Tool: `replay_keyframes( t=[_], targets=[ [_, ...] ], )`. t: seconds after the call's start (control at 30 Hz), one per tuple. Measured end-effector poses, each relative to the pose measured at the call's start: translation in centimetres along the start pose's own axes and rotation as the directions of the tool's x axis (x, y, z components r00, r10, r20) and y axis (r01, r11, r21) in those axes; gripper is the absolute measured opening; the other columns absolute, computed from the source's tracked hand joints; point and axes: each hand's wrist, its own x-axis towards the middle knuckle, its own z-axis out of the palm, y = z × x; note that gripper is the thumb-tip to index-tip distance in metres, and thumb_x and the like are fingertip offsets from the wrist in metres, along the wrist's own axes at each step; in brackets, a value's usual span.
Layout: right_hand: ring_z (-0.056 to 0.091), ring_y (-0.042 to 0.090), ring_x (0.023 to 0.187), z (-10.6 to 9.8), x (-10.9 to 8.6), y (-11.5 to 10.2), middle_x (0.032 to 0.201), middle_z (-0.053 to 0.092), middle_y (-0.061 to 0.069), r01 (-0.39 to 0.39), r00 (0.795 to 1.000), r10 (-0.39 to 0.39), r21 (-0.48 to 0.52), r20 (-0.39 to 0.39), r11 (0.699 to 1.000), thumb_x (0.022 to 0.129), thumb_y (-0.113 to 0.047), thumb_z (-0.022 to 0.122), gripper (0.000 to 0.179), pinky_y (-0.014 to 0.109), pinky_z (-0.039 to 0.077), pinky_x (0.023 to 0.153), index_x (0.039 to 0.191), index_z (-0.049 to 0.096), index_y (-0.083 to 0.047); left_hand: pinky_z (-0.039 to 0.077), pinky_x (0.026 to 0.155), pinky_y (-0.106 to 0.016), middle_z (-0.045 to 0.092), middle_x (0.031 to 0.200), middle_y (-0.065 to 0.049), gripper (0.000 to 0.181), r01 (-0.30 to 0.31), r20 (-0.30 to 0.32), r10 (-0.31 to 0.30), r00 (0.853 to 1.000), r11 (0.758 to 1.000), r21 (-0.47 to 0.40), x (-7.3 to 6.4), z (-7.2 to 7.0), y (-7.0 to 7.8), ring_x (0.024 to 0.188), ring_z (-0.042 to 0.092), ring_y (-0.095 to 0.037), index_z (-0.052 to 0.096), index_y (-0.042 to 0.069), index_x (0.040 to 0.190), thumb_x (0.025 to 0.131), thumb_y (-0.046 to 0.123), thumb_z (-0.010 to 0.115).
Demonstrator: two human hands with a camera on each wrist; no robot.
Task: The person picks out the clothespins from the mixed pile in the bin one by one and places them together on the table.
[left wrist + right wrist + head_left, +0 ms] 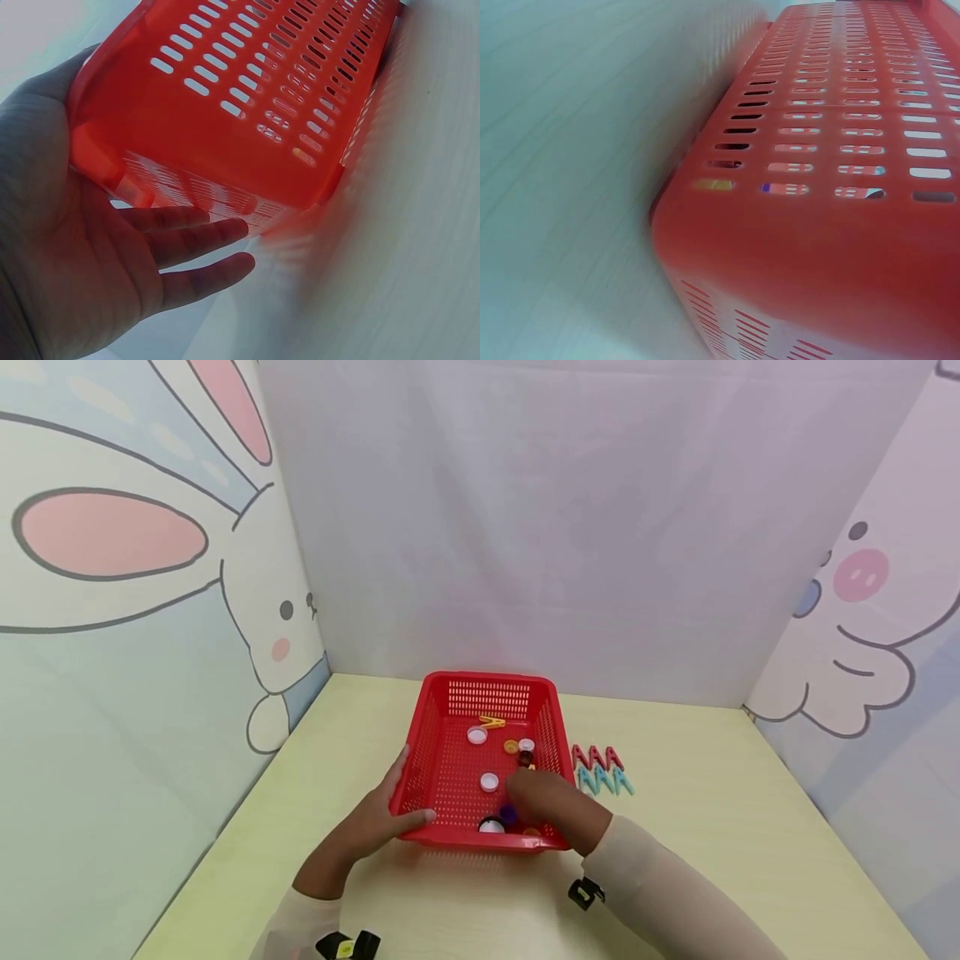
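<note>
A red perforated basket (491, 676) stands on the table. My left hand (371, 822) holds its front left corner, thumb over the rim and fingers along the outer wall; in the left wrist view those fingers (206, 281) are spread and nearly straight. My right hand (555, 802) reaches down inside the basket's right side, its fingertips hidden, so I cannot tell whether it holds anything. Close by it lie a purple cap (508, 814), a black-and-white cap (492, 827) and a white cap (489, 782). Farther back are a yellow cap (511, 747), a dark brown cap (526, 758) and a yellow clothespin (492, 722).
Right of the basket, red clothespins (596, 757) lie in a row, with a row of light blue clothespins (602, 780) in front. A pale curtain (585, 527) hangs behind the table (720, 810), and cartoon-printed panels flank both sides.
</note>
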Motion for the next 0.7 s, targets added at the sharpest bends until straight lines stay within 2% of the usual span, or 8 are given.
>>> replay_keyframes(
  t=[0.2,0.4,0.7],
  targets=[
    [0.071,0.023,0.075,0.0,0.18,-0.24,0.097,0.075,0.004,-0.034,0.999,0.034,-0.015,0.018,0.999,0.071,-0.026,0.101,0.057,0.053,0.07,0.077,0.121,0.075,-0.014,0.068,0.095,-0.046,0.045,0.163,-0.019,0.131,0.0,-0.001,0.0,1.0,1.0,-0.002,-0.07,0.02,-0.05,0.144,0.053,-0.04,0.003,0.026,0.177,0.083,0.031,0.094],
    [0.071,0.023,0.072,0.15,0.33,-0.25,0.097,0.076,0.004,-0.027,1.0,0.027,-0.033,0.001,0.999,0.072,-0.027,0.101,0.058,0.051,0.07,0.073,0.123,0.076,-0.014,0.068,0.095,-0.046,0.045,0.163,-0.018,0.132,0.004,-0.007,-0.004,1.0,1.0,0.001,-0.15,0.1,-0.02,0.144,0.053,-0.04,0.002,0.026,0.177,0.082,0.032,0.094],
    [0.071,0.023,0.078,0.12,0.25,-0.41,0.101,0.076,0.004,-0.061,0.998,0.062,0.018,-0.028,0.998,0.072,-0.027,0.1,0.063,0.052,0.07,0.078,0.127,0.074,-0.013,0.068,0.095,-0.046,0.045,0.164,-0.018,0.131,0.01,-0.011,-0.01,1.0,1.0,-0.008,-0.38,0.28,0.16,0.144,0.053,-0.041,0.002,0.027,0.177,0.083,0.03,0.094]
  ],
)
